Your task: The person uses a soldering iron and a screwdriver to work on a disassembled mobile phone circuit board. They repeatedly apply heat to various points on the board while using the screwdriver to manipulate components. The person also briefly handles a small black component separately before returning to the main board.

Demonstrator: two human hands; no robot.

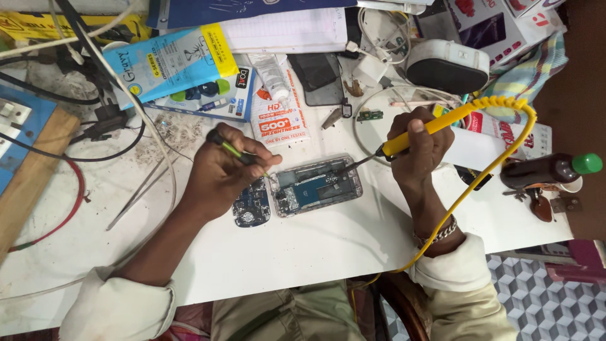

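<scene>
Phone point(315, 186) lies opened, board bare; right hand point(416, 148) grips soldering iron point(420, 134), left hand point(221, 173) pinches a thin tool point(228, 147); joint seemingly unfinished.

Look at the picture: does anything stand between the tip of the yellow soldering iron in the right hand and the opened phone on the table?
Nothing visible does. The right hand holds the yellow soldering iron, whose dark tip reaches the upper right edge of the opened phone. The left hand brings a thin green tool in from the opposite side.
</scene>
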